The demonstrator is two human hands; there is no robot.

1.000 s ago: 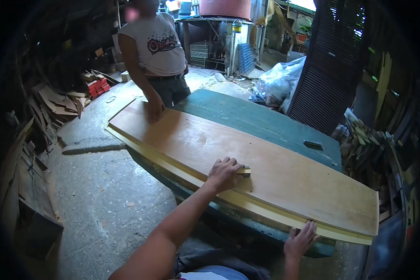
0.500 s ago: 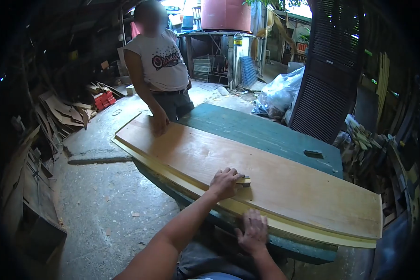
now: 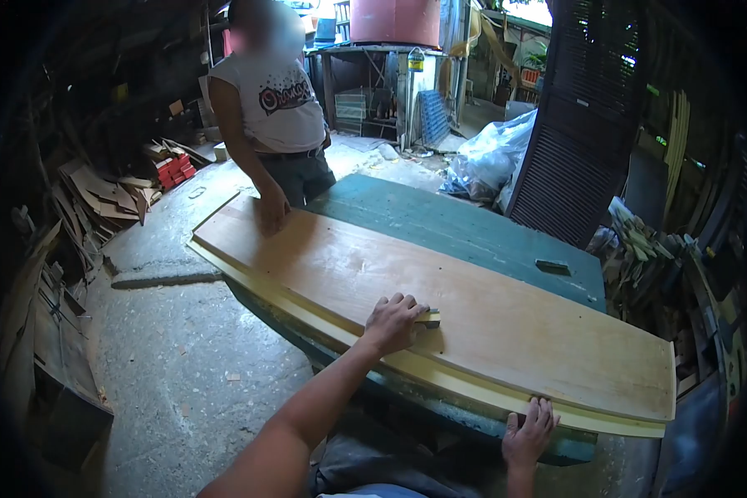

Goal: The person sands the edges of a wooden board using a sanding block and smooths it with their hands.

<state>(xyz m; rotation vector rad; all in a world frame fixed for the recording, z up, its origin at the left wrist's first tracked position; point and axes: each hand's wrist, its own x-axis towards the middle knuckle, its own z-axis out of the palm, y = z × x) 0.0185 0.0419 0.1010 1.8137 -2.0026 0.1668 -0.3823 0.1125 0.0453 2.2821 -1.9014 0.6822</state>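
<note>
Concrete floor spreads around a green desk in the head view, a louvred shutter at two o'clock, a person at eleven. Near six o'clock the left hand grasps a small block on the central wooden panel, seemingly working its face, which calls for even pressure; the right hand, unclenched, touches the edge strip at five.

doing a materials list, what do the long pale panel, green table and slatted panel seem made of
Long pale panel: apparently wood, perhaps plywood; smooth, faintly grained.
Green table: probably painted wood; scuffed flat colour, though paint hides the base.
Slatted panel: dark brown, possibly wood, judging by its louvres; too shaded to be sure.
</note>
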